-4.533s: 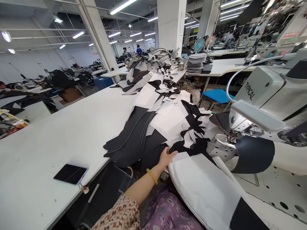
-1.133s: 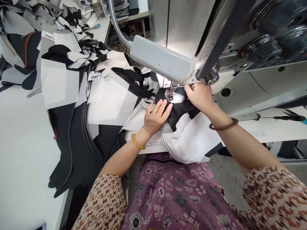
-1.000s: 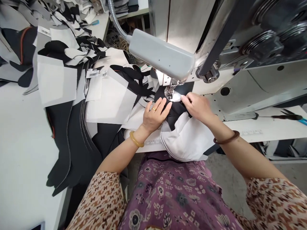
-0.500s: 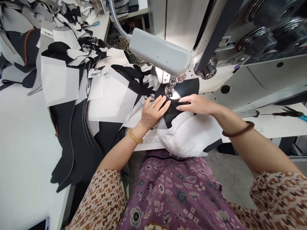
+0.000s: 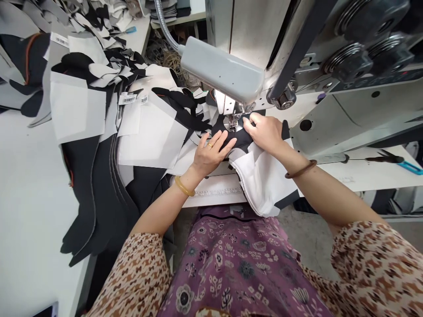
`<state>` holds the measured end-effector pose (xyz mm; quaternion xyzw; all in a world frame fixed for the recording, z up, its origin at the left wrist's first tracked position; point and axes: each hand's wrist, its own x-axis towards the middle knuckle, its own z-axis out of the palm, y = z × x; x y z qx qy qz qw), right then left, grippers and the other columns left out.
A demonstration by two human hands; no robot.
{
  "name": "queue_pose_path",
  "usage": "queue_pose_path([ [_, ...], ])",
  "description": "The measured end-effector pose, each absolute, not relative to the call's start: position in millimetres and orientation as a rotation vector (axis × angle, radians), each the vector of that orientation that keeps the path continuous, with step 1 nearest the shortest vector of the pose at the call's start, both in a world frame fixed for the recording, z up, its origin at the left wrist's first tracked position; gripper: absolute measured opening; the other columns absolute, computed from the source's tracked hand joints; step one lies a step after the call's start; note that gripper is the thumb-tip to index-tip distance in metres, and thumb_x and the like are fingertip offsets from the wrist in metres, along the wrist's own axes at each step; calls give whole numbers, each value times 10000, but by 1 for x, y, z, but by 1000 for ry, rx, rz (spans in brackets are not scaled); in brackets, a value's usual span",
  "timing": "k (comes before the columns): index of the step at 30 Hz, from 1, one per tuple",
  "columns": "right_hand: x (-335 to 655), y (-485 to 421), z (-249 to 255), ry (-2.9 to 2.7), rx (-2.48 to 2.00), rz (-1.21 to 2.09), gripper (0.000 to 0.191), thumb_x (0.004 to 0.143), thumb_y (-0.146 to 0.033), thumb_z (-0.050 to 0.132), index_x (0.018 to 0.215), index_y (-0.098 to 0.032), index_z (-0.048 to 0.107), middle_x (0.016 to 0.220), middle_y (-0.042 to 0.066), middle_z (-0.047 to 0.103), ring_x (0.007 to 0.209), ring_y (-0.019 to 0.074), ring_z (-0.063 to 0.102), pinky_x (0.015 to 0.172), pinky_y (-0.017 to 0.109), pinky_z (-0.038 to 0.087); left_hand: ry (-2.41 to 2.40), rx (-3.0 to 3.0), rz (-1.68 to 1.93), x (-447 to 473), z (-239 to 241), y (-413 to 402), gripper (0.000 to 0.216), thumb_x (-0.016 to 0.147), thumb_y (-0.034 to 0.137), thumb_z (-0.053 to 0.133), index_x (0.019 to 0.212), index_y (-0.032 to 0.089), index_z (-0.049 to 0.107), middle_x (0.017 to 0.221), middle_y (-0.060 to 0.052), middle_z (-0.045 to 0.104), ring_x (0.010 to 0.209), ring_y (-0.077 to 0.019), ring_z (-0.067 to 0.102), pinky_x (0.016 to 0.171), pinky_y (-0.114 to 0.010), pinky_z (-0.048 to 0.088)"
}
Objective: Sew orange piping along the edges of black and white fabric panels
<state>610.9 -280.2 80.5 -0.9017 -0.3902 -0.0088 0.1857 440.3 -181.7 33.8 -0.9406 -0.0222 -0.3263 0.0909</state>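
A black-and-white fabric piece (image 5: 264,180) lies over the sewing machine's bed, its white side draping toward my lap. Its black part passes around the presser foot (image 5: 233,123). My left hand (image 5: 211,152) rests flat on the black fabric just left of and below the foot, fingers spread. To the right of the foot, my right hand (image 5: 264,130) has its thumb and fingers closed on the black fabric. The needle tip is too small to make out.
A grey lamp housing (image 5: 223,68) hangs above the foot. Stacked black panels and white sheets (image 5: 148,136) lie to the left, with barcode labels. Blue-handled snips (image 5: 408,166) lie at the right. A printed ruler (image 5: 216,193) runs along the front edge.
My right hand has moved up beside the presser foot and closed its fingers on the fabric. The white part has bunched and shifted right. My left hand stays nearly in place.
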Motion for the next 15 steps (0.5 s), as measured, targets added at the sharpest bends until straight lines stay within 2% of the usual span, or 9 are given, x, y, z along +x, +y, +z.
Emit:
queue_pose_path([
  [6,620,-265,88,-1194,-2667,-55,415,848,-445,336,716,-143,589,731,107,590,713,181,508,597,272,184,-280,-2799,-1032,449,27,-195,329,936,210,427,1230,277,559,1217,-100,610,1137,-231,587,999,-448,418],
  [15,624,-261,87,-1206,-2632,-50,403,824,-392,363,794,-137,673,697,114,595,710,192,514,601,275,214,-349,-2831,-961,450,32,-196,341,941,212,401,1237,285,554,1244,-90,592,1156,-230,573,1031,-469,400],
])
